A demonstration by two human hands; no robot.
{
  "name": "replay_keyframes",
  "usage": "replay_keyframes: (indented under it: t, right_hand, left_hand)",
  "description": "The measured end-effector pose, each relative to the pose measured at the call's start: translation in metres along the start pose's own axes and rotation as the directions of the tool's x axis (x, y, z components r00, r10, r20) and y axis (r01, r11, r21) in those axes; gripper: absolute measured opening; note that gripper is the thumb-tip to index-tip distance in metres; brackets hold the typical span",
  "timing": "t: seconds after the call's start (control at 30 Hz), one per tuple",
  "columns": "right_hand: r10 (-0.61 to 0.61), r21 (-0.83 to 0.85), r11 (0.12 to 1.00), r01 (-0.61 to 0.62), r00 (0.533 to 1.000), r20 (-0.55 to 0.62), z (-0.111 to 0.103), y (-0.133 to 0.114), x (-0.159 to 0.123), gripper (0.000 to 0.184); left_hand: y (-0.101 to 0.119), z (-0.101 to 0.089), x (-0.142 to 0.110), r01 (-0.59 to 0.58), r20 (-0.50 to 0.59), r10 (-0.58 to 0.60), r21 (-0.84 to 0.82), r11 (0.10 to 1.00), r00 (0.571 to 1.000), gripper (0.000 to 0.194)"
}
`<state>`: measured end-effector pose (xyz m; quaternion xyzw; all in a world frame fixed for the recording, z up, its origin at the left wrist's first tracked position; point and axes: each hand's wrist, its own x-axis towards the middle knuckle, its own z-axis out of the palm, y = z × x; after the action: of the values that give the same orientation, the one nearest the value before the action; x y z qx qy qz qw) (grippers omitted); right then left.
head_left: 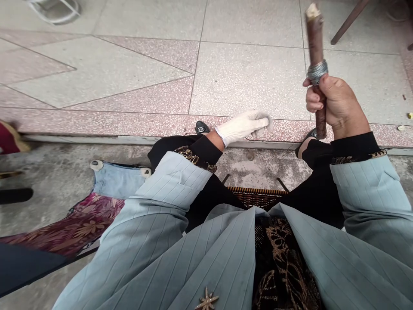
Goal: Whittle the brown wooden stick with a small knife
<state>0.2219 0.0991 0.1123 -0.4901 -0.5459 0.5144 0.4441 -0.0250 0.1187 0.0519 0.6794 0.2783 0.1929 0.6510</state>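
Right hand (342,102) grips stick (315,41) beside wire coil (318,71); gloved left hand (245,125) curled (can't tell whether gripping). Stick-handling step, seemingly; next move likely wants steady hold.

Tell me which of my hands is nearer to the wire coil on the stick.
Right. Your right hand grips the stick just below the wire coil; your gloved left hand is off to the left, apart from it.
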Motion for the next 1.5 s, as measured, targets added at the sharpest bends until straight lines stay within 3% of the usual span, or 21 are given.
replay_keyframes:
  t: [0.17, 0.27, 0.37, 0.43, 0.53, 0.67, 0.73, 0.83, 0.93, 0.97, 1.0, 1.07, 1.13, 1.17, 1.27, 1.37, 1.43, 1.5]
  right_hand:
    - [0.083, -0.032, 0.996, -0.085, 0.993, -0.079, -0.004, 0.021, 0.014, 0.042]
    - [0.098, -0.321, 0.935, -0.150, 0.980, -0.174, -0.004, 0.035, 0.019, 0.041]
    - [0.067, -0.679, 0.704, -0.208, 0.971, -0.228, -0.003, 0.041, 0.021, 0.040]
    - [0.050, -0.815, 0.545, -0.196, 0.978, -0.202, -0.002, 0.043, 0.022, 0.039]
    - [0.082, -0.910, 0.379, -0.165, 0.986, -0.144, -0.001, 0.044, 0.022, 0.039]
    - [0.287, -0.963, 0.257, -0.082, 0.958, -0.005, -0.002, 0.047, 0.023, 0.035]
    - [0.424, -0.958, 0.287, -0.019, 0.899, 0.109, -0.002, 0.046, 0.022, 0.033]
    - [0.567, -0.897, 0.441, 0.041, 0.761, 0.314, -0.001, 0.039, 0.017, 0.032]
    - [0.586, -0.772, 0.633, 0.057, 0.616, 0.526, 0.003, 0.029, 0.011, 0.031]
    - [0.558, -0.721, 0.691, 0.049, 0.598, 0.575, 0.004, 0.024, 0.009, 0.030]
    - [0.510, -0.665, 0.746, 0.032, 0.615, 0.601, 0.005, 0.020, 0.006, 0.030]
    - [0.345, -0.513, 0.858, -0.015, 0.757, 0.555, 0.008, 0.012, 0.002, 0.028]
    - [0.168, -0.307, 0.950, -0.053, 0.917, 0.362, 0.011, 0.007, -0.001, 0.027]
    - [0.120, -0.214, 0.975, -0.067, 0.962, 0.244, 0.013, 0.006, -0.001, 0.027]
    - [0.123, -0.115, 0.986, -0.122, 0.992, 0.001, 0.017, 0.009, 0.001, 0.029]
    - [0.149, -0.319, 0.934, -0.162, 0.987, -0.067, 0.015, 0.019, 0.008, 0.033]
    - [0.167, -0.552, 0.815, -0.175, 0.984, -0.066, 0.012, 0.026, 0.013, 0.035]
    - [0.207, -0.756, 0.634, -0.162, 0.978, -0.037, 0.010, 0.034, 0.017, 0.035]
  left_hand:
    - [0.011, 0.005, -0.006, 0.038, 0.125, -0.046, 0.064, 0.997, 0.991, 0.018]
    - [0.015, 0.007, -0.008, 0.061, 0.141, -0.072, 0.081, 0.995, 0.987, 0.017]
    - [0.012, 0.006, -0.006, 0.057, 0.150, -0.065, 0.063, 0.996, 0.986, 0.017]
    - [0.009, 0.006, -0.005, 0.046, 0.179, -0.054, 0.051, 0.998, 0.982, 0.017]
    - [0.008, 0.005, -0.005, 0.037, 0.207, -0.054, 0.085, 0.996, 0.977, 0.019]
    - [0.014, 0.003, -0.008, 0.059, 0.022, -0.064, 0.195, 0.979, 0.998, 0.018]
    - [0.016, -0.001, -0.008, 0.058, -0.086, -0.039, 0.231, 0.971, 0.995, 0.018]
    - [0.014, -0.009, -0.005, 0.054, -0.205, 0.004, 0.274, 0.960, 0.979, 0.018]
    - [0.010, -0.013, -0.001, 0.082, -0.283, 0.013, 0.321, 0.943, 0.959, 0.018]
    - [0.008, -0.013, 0.000, 0.094, -0.292, 0.008, 0.333, 0.938, 0.957, 0.018]
    - [0.008, -0.012, 0.001, 0.107, -0.291, -0.004, 0.338, 0.935, 0.957, 0.017]
    - [0.007, -0.009, 0.002, 0.128, -0.256, -0.043, 0.327, 0.936, 0.966, 0.016]
    - [0.007, -0.004, 0.002, 0.144, -0.181, -0.093, 0.292, 0.945, 0.979, 0.015]
    - [0.007, -0.001, 0.003, 0.148, -0.141, -0.113, 0.272, 0.951, 0.984, 0.016]
    - [0.008, 0.007, 0.002, 0.128, -0.027, -0.125, 0.248, 0.960, 0.992, 0.017]
    - [0.008, 0.013, 0.001, 0.103, 0.039, -0.119, 0.285, 0.953, 0.992, 0.016]
    - [0.007, 0.016, 0.000, 0.114, 0.031, -0.128, 0.289, 0.950, 0.991, 0.014]
    - [0.006, 0.016, 0.000, 0.127, 0.017, -0.137, 0.269, 0.955, 0.990, 0.012]
